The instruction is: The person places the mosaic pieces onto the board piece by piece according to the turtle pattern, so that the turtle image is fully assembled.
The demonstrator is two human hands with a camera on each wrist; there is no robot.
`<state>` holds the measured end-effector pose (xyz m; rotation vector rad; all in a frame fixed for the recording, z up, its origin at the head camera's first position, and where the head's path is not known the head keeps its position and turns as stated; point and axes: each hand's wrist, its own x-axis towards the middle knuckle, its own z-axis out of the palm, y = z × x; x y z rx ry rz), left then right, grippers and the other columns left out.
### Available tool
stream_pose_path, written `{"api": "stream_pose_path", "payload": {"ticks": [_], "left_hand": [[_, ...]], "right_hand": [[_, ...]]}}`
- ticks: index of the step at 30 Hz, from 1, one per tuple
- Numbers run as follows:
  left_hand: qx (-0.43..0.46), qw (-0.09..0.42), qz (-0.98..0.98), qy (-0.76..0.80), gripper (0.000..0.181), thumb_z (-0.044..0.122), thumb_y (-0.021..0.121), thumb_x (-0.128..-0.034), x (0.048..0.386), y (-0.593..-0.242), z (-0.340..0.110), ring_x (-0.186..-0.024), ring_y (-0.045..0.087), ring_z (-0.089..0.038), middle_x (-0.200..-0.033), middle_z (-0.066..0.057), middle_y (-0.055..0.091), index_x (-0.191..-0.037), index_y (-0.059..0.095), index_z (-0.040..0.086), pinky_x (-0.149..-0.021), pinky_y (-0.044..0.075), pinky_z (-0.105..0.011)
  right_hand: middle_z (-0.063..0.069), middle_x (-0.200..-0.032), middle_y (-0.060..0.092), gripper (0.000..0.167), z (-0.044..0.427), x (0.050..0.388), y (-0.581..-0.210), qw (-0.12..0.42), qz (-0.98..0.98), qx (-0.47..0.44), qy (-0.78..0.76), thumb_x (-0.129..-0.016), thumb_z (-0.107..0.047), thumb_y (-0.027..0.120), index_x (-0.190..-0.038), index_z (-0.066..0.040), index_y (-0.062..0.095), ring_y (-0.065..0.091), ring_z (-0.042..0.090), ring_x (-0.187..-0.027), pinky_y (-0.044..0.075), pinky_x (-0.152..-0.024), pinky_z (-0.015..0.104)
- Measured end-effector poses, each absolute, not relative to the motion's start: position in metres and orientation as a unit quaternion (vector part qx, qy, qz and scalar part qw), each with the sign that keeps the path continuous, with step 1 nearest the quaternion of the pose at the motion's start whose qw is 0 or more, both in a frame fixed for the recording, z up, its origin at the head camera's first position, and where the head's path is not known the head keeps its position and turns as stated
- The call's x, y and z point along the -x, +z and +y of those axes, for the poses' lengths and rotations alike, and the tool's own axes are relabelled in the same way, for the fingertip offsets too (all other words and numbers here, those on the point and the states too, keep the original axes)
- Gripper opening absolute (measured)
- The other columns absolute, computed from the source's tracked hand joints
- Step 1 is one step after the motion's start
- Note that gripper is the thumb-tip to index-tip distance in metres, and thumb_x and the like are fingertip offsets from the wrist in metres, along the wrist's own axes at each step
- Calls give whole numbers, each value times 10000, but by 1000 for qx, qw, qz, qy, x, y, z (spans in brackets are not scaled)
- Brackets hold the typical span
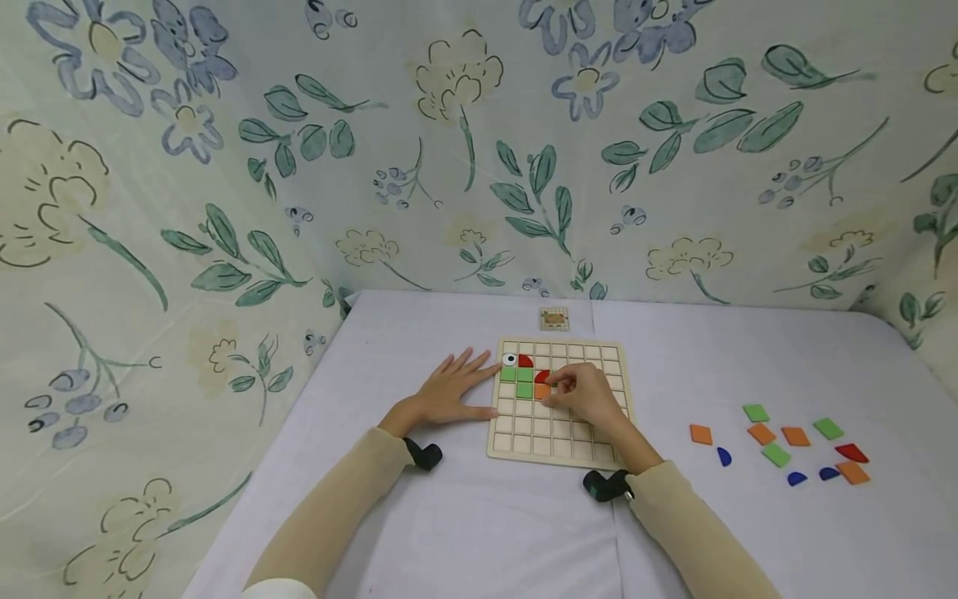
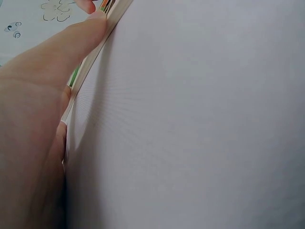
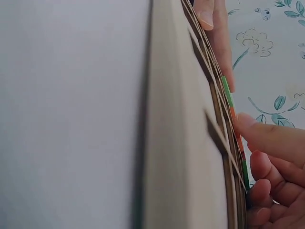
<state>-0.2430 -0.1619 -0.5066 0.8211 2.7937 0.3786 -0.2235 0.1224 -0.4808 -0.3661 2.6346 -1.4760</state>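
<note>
A wooden grid board [image 1: 531,445] lies on the white cloth. In its upper left cells sit a white eye tile [image 1: 510,359], green square tiles [image 1: 508,374], red rounded tiles [image 1: 525,361] and an orange square tile [image 1: 541,392]. My left hand [image 1: 449,391] is spread, fingertips and thumb touching the board's left edge; its thumb [image 2: 86,36] shows against the rim in the left wrist view. My right hand [image 1: 587,393] reaches over the board with curled fingers. Its thumb [image 3: 267,136] and index finger pinch at the orange tile, partly covering it.
Right of the board lie loose orange squares [image 1: 701,434], green squares [image 1: 756,413], blue half-circles [image 1: 723,457] and a red piece [image 1: 852,452]. Behind the board is a small picture card [image 1: 555,319]. Floral cloth [image 1: 449,208] hangs behind the table.
</note>
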Motion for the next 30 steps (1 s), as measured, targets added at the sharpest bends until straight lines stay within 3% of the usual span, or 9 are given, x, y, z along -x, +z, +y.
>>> {"api": "stream_pose_path", "payload": {"ticks": [6, 14, 30], "left_hand": [[-279, 104, 946, 128, 920, 836, 442, -837, 244, -507, -161, -1517, -98, -203, -1663, 102, -5, -1593, 138, 410, -1200, -77, -454], [-273, 109, 948, 123, 932, 858, 425, -823, 243, -507, -160, -1513, -116, -187, -1659, 118, -21, -1590, 129, 420, -1200, -73, -458], [-269, 105, 950, 117, 924, 847, 430, -831, 244, -507, -160, -1512, -121, -188, -1664, 108, -16, -1591, 127, 419, -1199, -74, -456]], "right_hand": [[29, -699, 585, 252, 133, 223, -475, 47, 868, 129, -477, -797, -77, 845, -1016, 9, 754, 475, 167, -620, 386, -533, 248], [51, -763, 599, 326, 160, 214, -465, 38, 845, 188, -500, -845, -113, 810, -1106, 60, 720, 495, 167, -676, 429, -575, 225], [59, -783, 546, 381, 231, 182, -466, 21, 871, 117, -477, -833, -211, 831, -1135, -5, 727, 492, 185, -739, 412, -584, 232]]}}
